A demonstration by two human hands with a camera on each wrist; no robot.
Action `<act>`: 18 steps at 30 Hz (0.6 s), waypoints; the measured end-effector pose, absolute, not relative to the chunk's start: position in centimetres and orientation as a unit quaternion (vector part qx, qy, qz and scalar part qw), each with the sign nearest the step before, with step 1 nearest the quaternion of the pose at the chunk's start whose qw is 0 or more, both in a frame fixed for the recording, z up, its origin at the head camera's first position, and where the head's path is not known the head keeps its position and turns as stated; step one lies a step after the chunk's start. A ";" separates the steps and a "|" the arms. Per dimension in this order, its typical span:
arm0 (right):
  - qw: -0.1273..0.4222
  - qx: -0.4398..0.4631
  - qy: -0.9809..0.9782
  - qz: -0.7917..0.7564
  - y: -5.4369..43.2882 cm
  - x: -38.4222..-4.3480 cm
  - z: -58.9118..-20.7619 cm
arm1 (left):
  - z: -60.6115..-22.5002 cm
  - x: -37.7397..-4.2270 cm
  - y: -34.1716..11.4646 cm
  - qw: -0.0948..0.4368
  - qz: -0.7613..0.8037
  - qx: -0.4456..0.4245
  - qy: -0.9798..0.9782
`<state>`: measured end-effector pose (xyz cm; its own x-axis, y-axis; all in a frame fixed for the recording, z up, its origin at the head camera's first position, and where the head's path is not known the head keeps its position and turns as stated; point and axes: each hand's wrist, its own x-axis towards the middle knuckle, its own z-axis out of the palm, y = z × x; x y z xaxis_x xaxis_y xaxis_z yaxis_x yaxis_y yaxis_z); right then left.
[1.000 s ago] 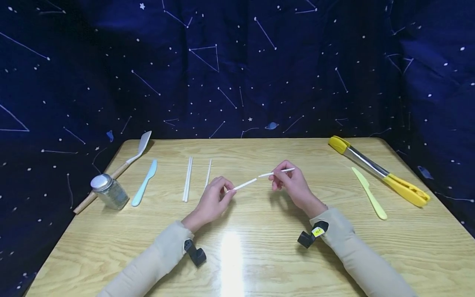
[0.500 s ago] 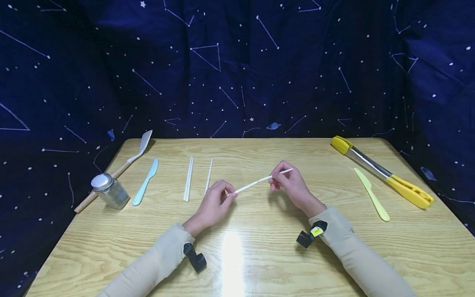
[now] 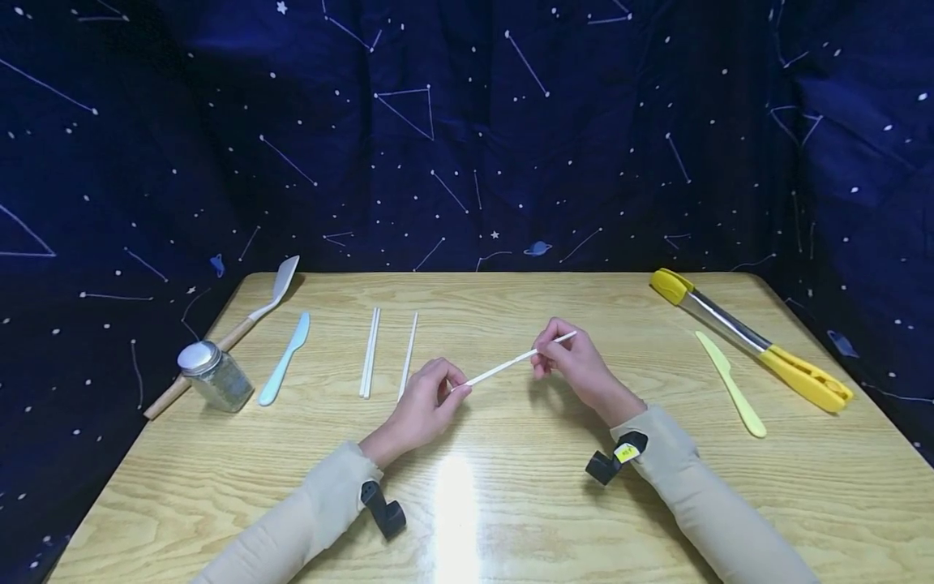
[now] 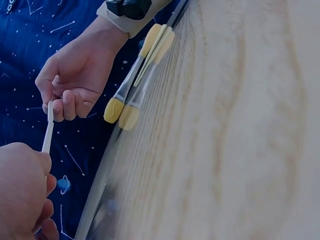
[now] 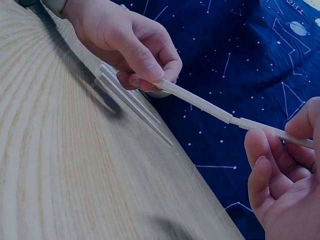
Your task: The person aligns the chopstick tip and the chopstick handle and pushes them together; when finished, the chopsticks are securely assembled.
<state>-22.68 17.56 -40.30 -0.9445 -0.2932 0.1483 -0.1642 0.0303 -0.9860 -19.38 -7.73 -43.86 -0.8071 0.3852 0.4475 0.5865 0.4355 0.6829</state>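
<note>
Low over the middle of the table, two slim white sticks, like chopstick pieces, meet end to end in a slanting line. My left hand (image 3: pixel 422 404) pinches the left stick (image 3: pixel 490 373) between thumb and fingers. My right hand (image 3: pixel 580 369) pinches the right stick (image 3: pixel 567 336), whose far end pokes out past the fingertips. The right wrist view shows the joint close up: a narrow neck lies between the left stick (image 5: pixel 197 102) and the right stick (image 5: pixel 255 125). Behind my left hand lies a single white stick (image 3: pixel 411 345), and left of it a white pair (image 3: pixel 370 353).
On the left lie a light blue knife (image 3: pixel 284 358) and a spatula (image 3: pixel 241 331), with a metal-lidded glass jar (image 3: pixel 216 377) beside its handle. A yellow knife (image 3: pixel 730 383) and yellow-ended tongs (image 3: pixel 744 337) lie right. A dark star-patterned cloth (image 3: pixel 467 138) hangs behind the table (image 3: pixel 584 519).
The gap between the two sticks' ends has closed, and they now form one line. My left hand has moved slightly right and nearer; the right hand has barely moved.
</note>
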 end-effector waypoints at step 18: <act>0.062 -0.172 0.700 -0.691 17.7 -22.4 -40.0 | -43.8 -19.1 -6.9 0.154 -0.448 -0.263 -0.841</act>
